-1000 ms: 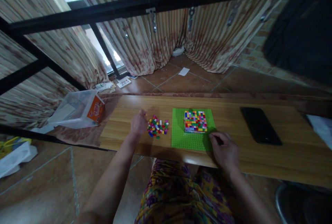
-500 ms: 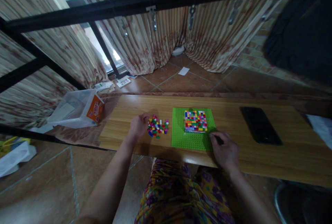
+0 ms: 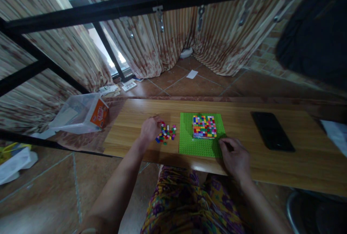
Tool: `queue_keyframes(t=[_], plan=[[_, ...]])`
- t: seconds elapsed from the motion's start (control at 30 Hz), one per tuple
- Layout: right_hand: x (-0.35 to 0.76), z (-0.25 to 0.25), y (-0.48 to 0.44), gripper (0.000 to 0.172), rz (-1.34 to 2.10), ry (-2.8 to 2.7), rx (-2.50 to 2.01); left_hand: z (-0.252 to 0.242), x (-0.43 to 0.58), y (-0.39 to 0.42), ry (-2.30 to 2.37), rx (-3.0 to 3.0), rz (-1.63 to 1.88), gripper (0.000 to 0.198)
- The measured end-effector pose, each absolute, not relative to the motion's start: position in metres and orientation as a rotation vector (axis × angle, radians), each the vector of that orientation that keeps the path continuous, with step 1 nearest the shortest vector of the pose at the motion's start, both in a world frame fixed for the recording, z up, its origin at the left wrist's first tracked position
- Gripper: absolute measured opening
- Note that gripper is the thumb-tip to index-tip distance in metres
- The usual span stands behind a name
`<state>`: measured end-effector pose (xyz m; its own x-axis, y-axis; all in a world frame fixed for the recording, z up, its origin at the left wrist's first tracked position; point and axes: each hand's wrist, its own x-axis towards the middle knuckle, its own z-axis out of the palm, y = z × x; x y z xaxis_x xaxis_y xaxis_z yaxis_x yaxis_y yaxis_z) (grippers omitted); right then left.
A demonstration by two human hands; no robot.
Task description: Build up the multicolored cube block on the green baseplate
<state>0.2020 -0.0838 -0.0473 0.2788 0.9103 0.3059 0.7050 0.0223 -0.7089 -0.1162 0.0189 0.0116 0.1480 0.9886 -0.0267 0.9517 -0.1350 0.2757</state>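
Note:
A green baseplate [image 3: 199,143] lies on the wooden table [image 3: 271,161], with a square block of many-coloured small bricks [image 3: 204,126] built on its far right part. Left of the plate lies a pile of loose coloured bricks [image 3: 167,134]. My left hand [image 3: 150,128] rests on the left side of that pile, fingers curled down among the bricks; what they hold is hidden. My right hand [image 3: 235,157] lies at the plate's near right corner, fingers curled against its edge.
A black phone [image 3: 271,130] lies on the table to the right. A clear plastic box with an orange label [image 3: 81,113] sits off the table's left end. Black metal bars [image 3: 162,1] cross overhead. Curtains hang behind.
My left hand has slid right, from beside the loose bricks onto the pile's left part. My right hand has stayed at the plate's corner.

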Motion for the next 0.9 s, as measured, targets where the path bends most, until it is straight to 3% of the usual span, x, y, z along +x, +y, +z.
queue_keyframes(t=[0.5, 0.9], plan=[[0.2005, -0.0472, -0.0831, 0.036, 0.313, -1.444, -1.736, 0.0191, -0.1095, 0.0256, 1.904, 2.206, 0.015, 0.029], [0.2012, -0.0474, -0.0831, 0.034, 0.332, -1.446, -1.74, 0.0111, -0.1123, 0.023, 1.797, 2.27, 0.095, 0.028]])
